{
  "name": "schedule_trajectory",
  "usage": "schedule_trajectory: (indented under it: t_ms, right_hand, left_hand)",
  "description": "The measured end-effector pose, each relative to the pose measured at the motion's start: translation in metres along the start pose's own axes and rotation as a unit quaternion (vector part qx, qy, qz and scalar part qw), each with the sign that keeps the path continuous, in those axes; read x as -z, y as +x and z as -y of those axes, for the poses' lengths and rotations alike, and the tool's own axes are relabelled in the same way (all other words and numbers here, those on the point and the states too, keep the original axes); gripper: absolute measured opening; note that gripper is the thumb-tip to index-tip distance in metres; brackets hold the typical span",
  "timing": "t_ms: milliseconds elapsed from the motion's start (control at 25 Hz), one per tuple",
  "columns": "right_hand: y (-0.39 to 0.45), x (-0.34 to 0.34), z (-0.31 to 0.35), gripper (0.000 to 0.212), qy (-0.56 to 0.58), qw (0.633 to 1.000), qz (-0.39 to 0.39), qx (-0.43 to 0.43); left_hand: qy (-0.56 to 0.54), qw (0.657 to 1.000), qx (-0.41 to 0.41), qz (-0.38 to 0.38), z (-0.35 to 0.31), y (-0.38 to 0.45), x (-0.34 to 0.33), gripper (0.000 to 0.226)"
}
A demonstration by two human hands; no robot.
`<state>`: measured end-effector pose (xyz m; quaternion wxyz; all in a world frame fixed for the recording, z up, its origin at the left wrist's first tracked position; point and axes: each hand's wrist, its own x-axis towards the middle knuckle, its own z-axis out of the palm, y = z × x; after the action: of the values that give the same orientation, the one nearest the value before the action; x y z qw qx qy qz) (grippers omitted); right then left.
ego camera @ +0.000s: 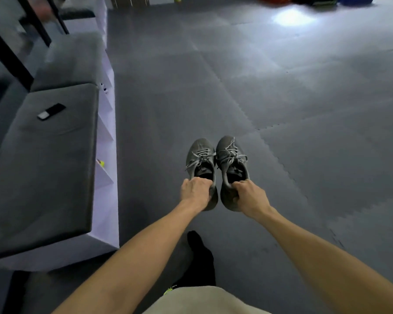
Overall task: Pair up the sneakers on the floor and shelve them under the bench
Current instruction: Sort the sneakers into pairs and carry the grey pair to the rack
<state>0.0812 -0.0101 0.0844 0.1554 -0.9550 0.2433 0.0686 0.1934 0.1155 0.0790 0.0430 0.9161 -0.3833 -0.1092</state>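
Bench [43, 155] with grey cushion and white shelving stands at left. Left hand [196, 192] grips the left grey sneaker [200, 157] by its heel; right hand [250, 196] grips the right grey sneaker [230, 155] likewise, side by side above the floor mat [304, 109].

Grey foam-tile floor [281, 91] with a light patch [293, 19].

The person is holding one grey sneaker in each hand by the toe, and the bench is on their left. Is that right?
Not quite. The head view shows each hand gripping its shoe at the heel, not the toe: left hand on the left sneaker, right hand on the right sneaker. The bench is indeed on their left.
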Motion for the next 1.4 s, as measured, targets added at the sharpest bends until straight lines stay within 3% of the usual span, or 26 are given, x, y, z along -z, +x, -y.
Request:
schedule_trajectory:
  t_ms: [360, 640, 840, 1080, 1240, 1400]
  right_hand:
    - [0.269, 0.057, 0.041, 0.022, -0.043, 0.996, 0.040, 0.060]
    - [0.432, 0.063, 0.114, 0.019, -0.091, 0.968, 0.107, 0.209]
    - [0.527, 0.050, 0.179, 0.013, -0.117, 0.912, 0.143, 0.367]
    - [0.576, 0.036, 0.252, 0.013, -0.148, 0.775, 0.201, 0.580]
    - [0.566, 0.021, 0.275, 0.017, -0.162, 0.698, 0.213, 0.664]
    - [0.545, 0.009, 0.276, 0.019, -0.170, 0.649, 0.214, 0.710]
  left_hand:
    - [-0.038, 0.996, 0.077, -0.003, 0.100, 0.228, 0.053, 0.013]
    - [-0.065, 0.965, 0.252, -0.020, 0.198, 0.298, 0.079, 0.008]
    - [-0.107, 0.899, 0.423, -0.044, 0.244, 0.324, 0.079, 0.012]
    - [-0.174, 0.742, 0.640, -0.101, 0.246, 0.329, 0.079, 0.014]
    - [-0.172, 0.667, 0.716, -0.116, 0.234, 0.306, 0.076, 0.010]
    - [-0.177, 0.618, 0.755, -0.130, 0.213, 0.289, 0.072, 0.006]
